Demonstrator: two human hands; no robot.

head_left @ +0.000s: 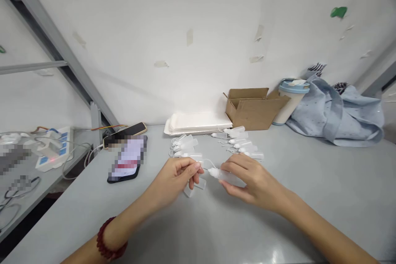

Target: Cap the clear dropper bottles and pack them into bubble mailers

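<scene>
Over the middle of the table, my right hand (252, 177) grips a small translucent needle-tip dropper bottle (230, 177) lying sideways, its white nozzle facing left. Thumb and forefinger of my left hand (182, 173) are pinched at the thin needle tip, where a looped white tether (210, 161) runs in from the nozzle; the small cap there is mostly hidden by the fingertips. Below my left hand lie more translucent bottles (200, 183), partly covered. Similar bottles with tethers form a left group (187, 144) and a right group (244, 144) beyond my hands.
Behind the bottles are a stack of white flat packs (198, 123) and an open cardboard box (253, 113). A lidded cup (289, 103) and a light-blue cloth bag (337, 111) stand right. Two phones, one with its screen lit (128, 159), and a power strip (55, 148) are left.
</scene>
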